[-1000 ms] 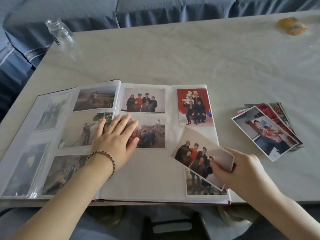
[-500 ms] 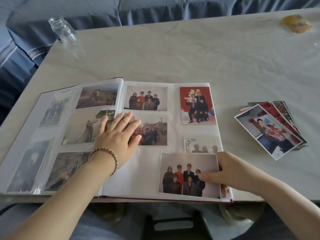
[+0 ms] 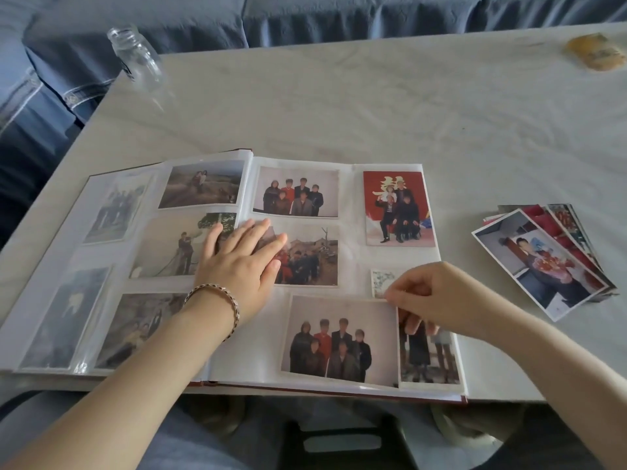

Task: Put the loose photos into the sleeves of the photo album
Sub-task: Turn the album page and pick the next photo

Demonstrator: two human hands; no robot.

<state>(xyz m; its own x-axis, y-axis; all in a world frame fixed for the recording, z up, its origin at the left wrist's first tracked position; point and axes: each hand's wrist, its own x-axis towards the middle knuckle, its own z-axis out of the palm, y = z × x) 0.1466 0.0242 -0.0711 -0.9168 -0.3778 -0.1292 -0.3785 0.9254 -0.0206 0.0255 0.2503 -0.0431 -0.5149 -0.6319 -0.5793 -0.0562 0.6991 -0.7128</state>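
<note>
The photo album [image 3: 353, 269] lies open on the table, with photos in most sleeves of both pages. My left hand [image 3: 239, 262] rests flat across the middle fold, fingers straight. A group photo [image 3: 339, 337] lies on the lower part of the right page. My right hand [image 3: 427, 296] pinches its top right corner with curled fingers and covers part of a smaller photo [image 3: 429, 354] in the bottom right sleeve. A fanned stack of loose photos [image 3: 543, 262] lies on the table to the right of the album.
A clear glass jar [image 3: 137, 57] stands at the table's far left corner. A yellowish object [image 3: 595, 54] lies at the far right. A blue sofa [image 3: 305, 15] runs behind the pale table [image 3: 373, 103]. The album's near edge meets the table's front edge.
My right hand brought the group photo down from a tilted hold to lie square on the lower right page, then shifted from its right edge to its top right corner. My left hand stayed put.
</note>
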